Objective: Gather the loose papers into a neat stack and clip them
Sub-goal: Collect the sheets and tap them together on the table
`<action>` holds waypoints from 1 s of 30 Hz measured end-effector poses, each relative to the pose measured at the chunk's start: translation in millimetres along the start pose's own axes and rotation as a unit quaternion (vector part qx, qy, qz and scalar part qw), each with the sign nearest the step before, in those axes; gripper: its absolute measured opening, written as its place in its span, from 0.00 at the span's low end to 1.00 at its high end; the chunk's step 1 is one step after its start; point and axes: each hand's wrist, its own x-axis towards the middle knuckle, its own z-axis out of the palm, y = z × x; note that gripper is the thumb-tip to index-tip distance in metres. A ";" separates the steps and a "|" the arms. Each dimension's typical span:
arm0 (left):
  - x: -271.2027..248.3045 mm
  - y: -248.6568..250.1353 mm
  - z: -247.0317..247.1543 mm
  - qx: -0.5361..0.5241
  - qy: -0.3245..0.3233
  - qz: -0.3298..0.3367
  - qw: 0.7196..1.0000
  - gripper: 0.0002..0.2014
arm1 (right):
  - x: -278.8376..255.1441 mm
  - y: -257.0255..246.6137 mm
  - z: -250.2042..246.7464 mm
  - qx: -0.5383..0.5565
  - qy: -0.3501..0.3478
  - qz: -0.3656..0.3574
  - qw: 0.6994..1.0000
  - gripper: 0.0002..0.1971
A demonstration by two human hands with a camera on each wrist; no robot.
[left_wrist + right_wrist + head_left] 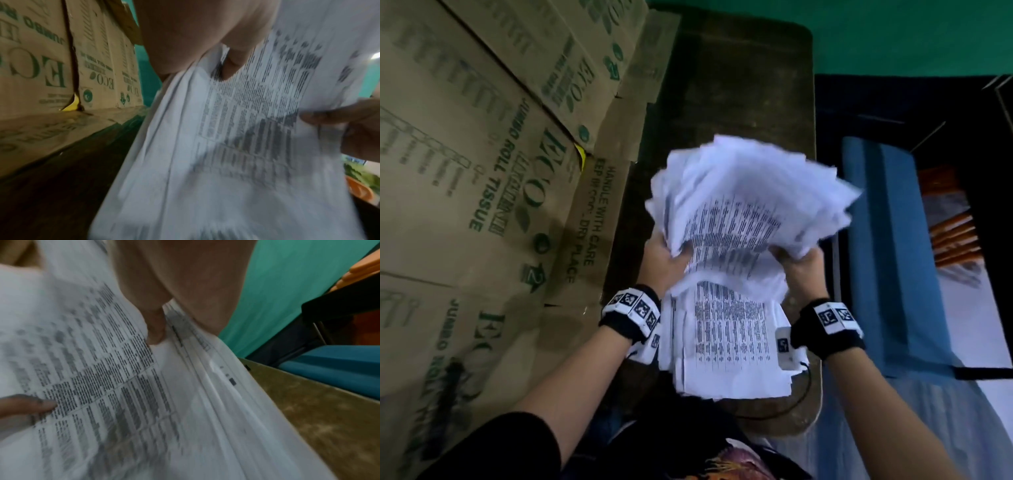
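Presently, papers (743, 219): light, floppy, slippery, fanned; grip both side edges.
Hands: left hand (664, 260), right hand (803, 270) clamp the papers.

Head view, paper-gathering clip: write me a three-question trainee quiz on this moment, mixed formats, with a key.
1. True or false: the left hand and right hand both grip the papers.
2. Multiple choice: the cardboard boxes stand on the person's A) left B) right C) lap.
3. Fill in: the sheet edges are fanned and uneven, so the stack is not yet ____.

Key: 1 true; 2 A; 3 neat.
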 end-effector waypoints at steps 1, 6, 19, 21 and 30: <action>-0.8 3.3 -2.0 -0.013 -0.018 0.006 1.000 0.14 | -1.4 -4.3 -5.0 -0.009 0.016 -0.021 1.000 0.13; -21.0 -27.0 -8.7 -0.095 -0.131 -0.071 0.984 0.24 | -9.9 14.8 -32.5 -0.137 -0.057 0.067 0.987 0.24; -46.0 -109.3 25.1 0.205 -0.102 -0.285 0.931 0.37 | -8.1 93.1 -17.0 -0.538 -0.085 0.221 0.809 0.55; -45.5 -108.1 26.4 0.158 -0.121 -0.290 0.936 0.42 | -5.9 96.6 -12.7 -0.452 -0.074 0.235 0.857 0.55; -38.7 -113.6 0.7 0.047 -0.170 -0.409 0.895 0.56 | -0.2 102.4 -38.3 -0.303 -0.117 0.392 0.861 0.56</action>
